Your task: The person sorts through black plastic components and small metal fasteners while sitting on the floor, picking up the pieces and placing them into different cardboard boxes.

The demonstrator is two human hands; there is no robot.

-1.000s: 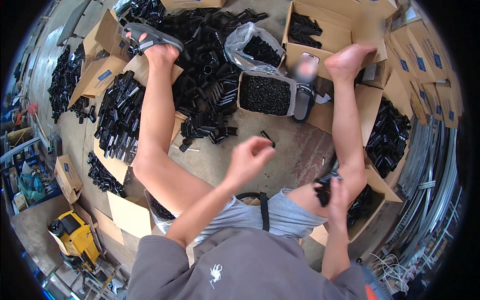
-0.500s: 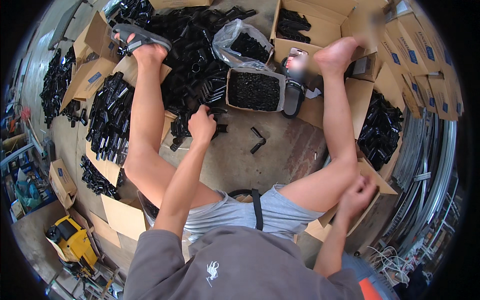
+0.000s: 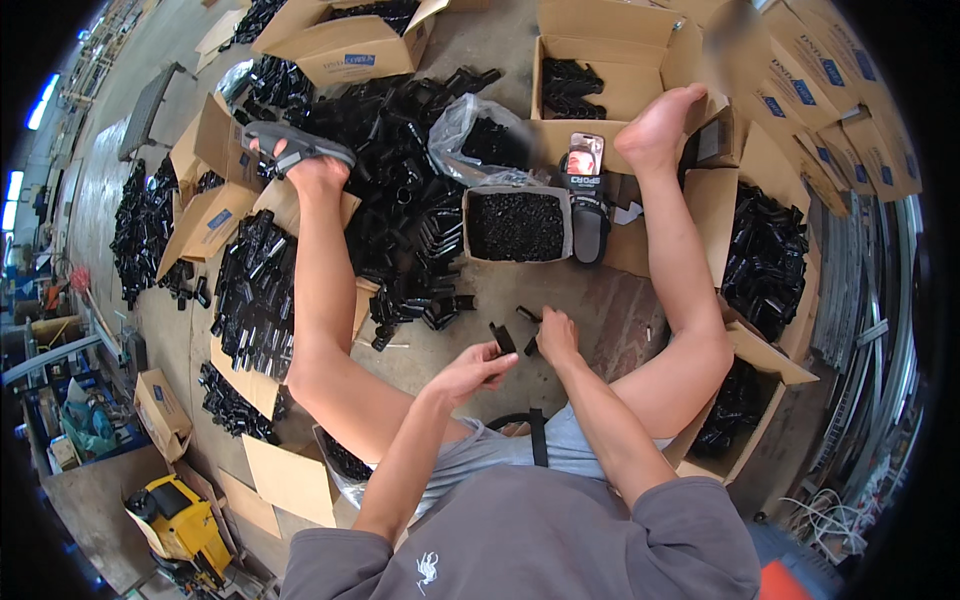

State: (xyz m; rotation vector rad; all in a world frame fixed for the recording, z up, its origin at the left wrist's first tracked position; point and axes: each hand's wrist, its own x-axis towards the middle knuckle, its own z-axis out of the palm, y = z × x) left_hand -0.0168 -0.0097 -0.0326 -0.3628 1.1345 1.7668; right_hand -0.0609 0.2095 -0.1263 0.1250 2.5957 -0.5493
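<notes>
My left hand (image 3: 474, 372) holds a short black tube-shaped fitting (image 3: 502, 339) between thumb and fingers, above the floor between my legs. Just to its right, my right hand (image 3: 557, 336) has its fingers closed at the bend of a black angled fitting (image 3: 528, 314) by the floor. My fingers hide that bend, so whether the piece is lifted cannot be told. Beyond both hands stands a small open box (image 3: 466, 230) filled with small black parts (image 3: 513, 225). A large heap of black fittings (image 3: 385, 190) spreads to its left.
A clear plastic bag (image 3: 452, 150) of black parts leans behind the small box. A phone (image 3: 586, 154) rests by a dark slide sandal (image 3: 590, 238). Cartons of black pieces flank my legs, including an open carton (image 3: 768, 400) at right. Long metal profiles (image 3: 850, 300) lie farther right.
My left hand has come away from the heap toward me with a black fitting. My right hand has left the right-hand carton and reached the angled fitting. The view has shifted.
</notes>
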